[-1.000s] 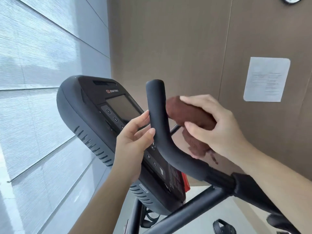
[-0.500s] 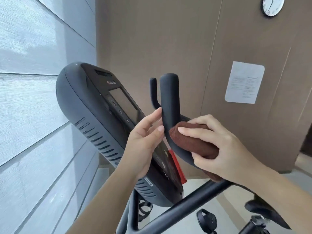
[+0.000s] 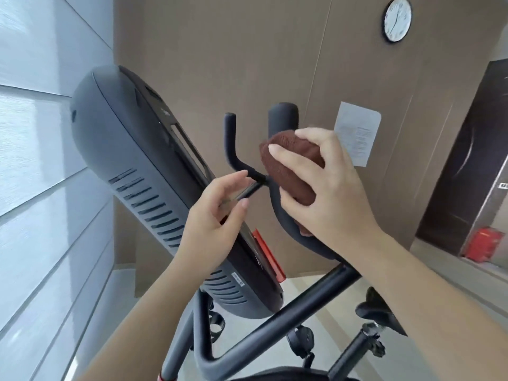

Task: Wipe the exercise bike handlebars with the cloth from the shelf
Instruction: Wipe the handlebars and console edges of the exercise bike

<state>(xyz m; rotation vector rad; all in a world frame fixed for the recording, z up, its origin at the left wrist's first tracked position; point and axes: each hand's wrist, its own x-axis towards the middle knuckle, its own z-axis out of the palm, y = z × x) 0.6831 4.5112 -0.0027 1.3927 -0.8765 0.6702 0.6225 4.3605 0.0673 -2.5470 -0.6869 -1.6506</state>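
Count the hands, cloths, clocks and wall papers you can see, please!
Hands: 2, the left hand and the right hand
Cloths: 1, the brown cloth
Clocks: 1, the clock
Papers: 1, the paper
Total: 5

Fitness room (exercise bike (image 3: 132, 166), wall clock (image 3: 397, 20))

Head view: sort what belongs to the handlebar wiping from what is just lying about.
Job: brown cloth, gripped by the right hand; near handlebar under it; far handlebar; left hand.
Just there: console, wall clock, paper notice, red box, saddle.
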